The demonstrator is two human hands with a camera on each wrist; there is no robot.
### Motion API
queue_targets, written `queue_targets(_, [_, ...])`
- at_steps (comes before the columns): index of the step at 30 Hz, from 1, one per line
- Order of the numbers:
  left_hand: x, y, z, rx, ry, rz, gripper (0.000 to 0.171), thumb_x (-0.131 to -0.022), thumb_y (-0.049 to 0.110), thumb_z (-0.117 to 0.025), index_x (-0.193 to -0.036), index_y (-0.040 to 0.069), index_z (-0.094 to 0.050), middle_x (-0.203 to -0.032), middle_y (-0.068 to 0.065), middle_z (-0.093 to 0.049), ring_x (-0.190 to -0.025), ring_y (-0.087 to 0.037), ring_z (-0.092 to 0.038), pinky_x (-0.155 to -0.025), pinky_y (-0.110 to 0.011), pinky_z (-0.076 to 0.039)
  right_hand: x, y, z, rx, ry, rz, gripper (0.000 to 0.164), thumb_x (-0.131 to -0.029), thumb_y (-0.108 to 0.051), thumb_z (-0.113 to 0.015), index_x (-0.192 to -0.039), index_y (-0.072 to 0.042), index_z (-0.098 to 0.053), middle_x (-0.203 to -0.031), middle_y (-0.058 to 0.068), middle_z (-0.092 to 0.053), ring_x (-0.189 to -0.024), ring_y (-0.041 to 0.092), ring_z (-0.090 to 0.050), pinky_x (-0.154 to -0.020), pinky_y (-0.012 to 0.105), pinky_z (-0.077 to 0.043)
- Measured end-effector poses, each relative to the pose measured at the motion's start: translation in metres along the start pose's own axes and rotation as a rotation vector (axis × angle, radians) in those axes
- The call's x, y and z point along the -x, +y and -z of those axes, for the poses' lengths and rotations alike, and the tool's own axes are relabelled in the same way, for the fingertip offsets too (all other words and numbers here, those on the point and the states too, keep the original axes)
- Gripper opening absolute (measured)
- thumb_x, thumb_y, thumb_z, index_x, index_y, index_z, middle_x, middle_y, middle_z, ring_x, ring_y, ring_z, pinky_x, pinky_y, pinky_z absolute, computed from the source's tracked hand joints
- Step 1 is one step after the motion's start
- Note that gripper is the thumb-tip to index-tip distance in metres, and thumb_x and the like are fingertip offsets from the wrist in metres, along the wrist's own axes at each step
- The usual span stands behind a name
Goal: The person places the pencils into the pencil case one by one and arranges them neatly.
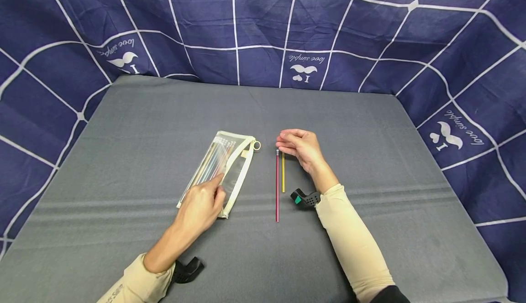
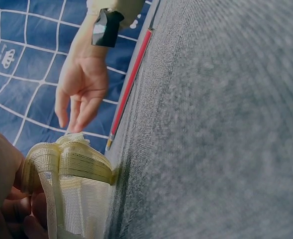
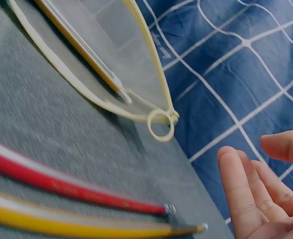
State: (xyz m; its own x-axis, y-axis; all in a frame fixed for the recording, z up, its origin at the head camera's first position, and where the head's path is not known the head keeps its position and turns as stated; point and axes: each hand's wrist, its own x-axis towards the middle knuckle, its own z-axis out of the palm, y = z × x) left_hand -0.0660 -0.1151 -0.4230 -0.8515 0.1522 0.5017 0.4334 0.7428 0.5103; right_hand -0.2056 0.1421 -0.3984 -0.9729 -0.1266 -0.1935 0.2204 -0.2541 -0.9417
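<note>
A pale-yellow mesh zip pouch (image 1: pixel 239 185) lies on the grey surface with its mouth towards the right. Several pencils (image 1: pixel 211 161) show inside it. My left hand (image 1: pixel 201 205) holds the pouch near its opening, index finger stretched along it; the left wrist view shows the pouch edge (image 2: pixel 84 167) between thumb and fingers. To the right, a red pencil (image 1: pixel 277 193) and a shorter-looking yellow pencil (image 1: pixel 283 177) lie side by side. Over their far ends hovers my right hand (image 1: pixel 303 148), fingers extended, thumb apart, holding nothing in the right wrist view.
The padded grey table (image 1: pixel 353 125) spreads around the pouch and pencils. A navy cloth with white lines (image 1: pixel 263 24) rises behind and at both sides. A ring pull (image 3: pixel 160 125) hangs at the pouch's far corner. Black wrist mounts (image 1: pixel 305 199) sit at both wrists.
</note>
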Motion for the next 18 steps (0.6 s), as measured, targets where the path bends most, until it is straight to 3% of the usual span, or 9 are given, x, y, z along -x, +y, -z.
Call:
queue_targets(7, [0.0,0.0,0.0,-0.002,0.005,-0.006,0.033,-0.081,-0.001,-0.057,-0.111,-0.01,-0.068,-0.088,-0.022,-0.071,-0.071,-0.037,-0.069,-0.061,-0.05,-0.053,-0.006,0.0,0.015,0.035,0.043,0.027,0.009,-0.089,0.01,-0.06,-0.097,0.008,-0.064,-0.075,0.01,-0.071,-0.065,0.016,-0.071,-0.064,0.027,-0.057])
queue_targets(11, [0.0,0.0,0.0,-0.004,0.006,-0.001,0.033,-0.081,-0.001,-0.057,-0.111,-0.01,-0.069,-0.087,-0.022,-0.071,-0.072,-0.037,-0.07,-0.062,-0.05,-0.053,-0.01,0.005,0.019,0.08,0.062,0.012,0.01,-0.087,0.01,-0.063,-0.089,0.002,-0.067,-0.072,0.009,-0.071,-0.063,0.016,-0.071,-0.062,0.026,-0.057])
queue_targets(18, [0.0,0.0,0.0,-0.001,0.003,0.003,0.033,-0.081,-0.001,-0.057,-0.112,-0.01,-0.068,-0.088,-0.021,-0.072,-0.072,-0.035,-0.069,-0.062,-0.049,-0.053,-0.016,0.013,0.023,0.248,0.132,0.005,0.01,-0.083,0.008,-0.068,-0.093,0.009,-0.067,-0.071,0.006,-0.07,-0.06,0.012,-0.069,-0.06,0.024,-0.056])
